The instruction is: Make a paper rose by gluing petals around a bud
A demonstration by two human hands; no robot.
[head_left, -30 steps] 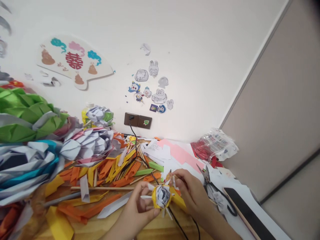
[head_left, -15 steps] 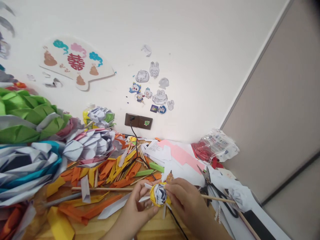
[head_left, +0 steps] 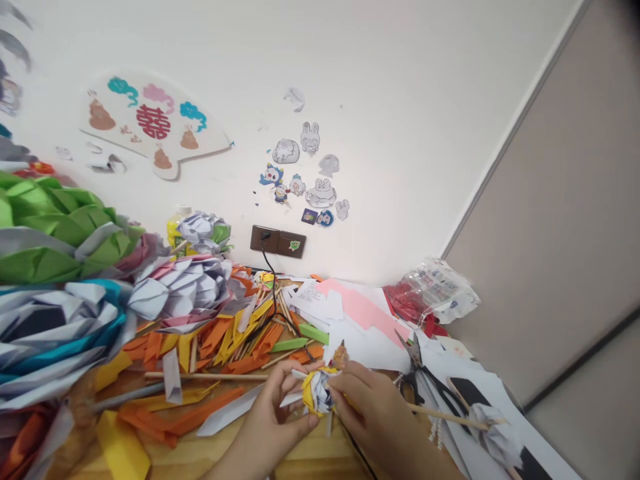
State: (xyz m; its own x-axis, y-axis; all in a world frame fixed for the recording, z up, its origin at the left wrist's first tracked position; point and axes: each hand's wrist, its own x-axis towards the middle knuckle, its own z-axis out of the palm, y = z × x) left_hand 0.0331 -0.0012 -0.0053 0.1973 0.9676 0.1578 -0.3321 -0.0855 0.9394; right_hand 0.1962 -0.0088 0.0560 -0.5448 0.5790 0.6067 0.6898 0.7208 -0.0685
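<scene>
A small folded-paper flower (head_left: pixel 320 392), white in the middle with yellow outer petals, is between my two hands above the table. My left hand (head_left: pixel 280 407) holds it from the left, thumb below and fingers behind. My right hand (head_left: pixel 367 407) is closed at its right side, fingertips pinching the petals near the centre. From under my right hand a thin wooden stick (head_left: pixel 445 415) runs rightward to a crumpled white paper piece (head_left: pixel 500 433); where the stick begins is hidden.
Black-handled scissors (head_left: pixel 417 363) lie open right of my hands. Folded orange and yellow paper strips (head_left: pixel 215 337) litter the left. Large paper flowers (head_left: pixel 185 290) are piled farther left. A black cable (head_left: pixel 274 287) drops from the wall socket (head_left: pixel 277 241). A plastic bag (head_left: pixel 440 290) leans at back right.
The flower has turned slightly between my fingers. The stick and the white paper piece at its right end have swung right and toward me. My hands have barely moved.
</scene>
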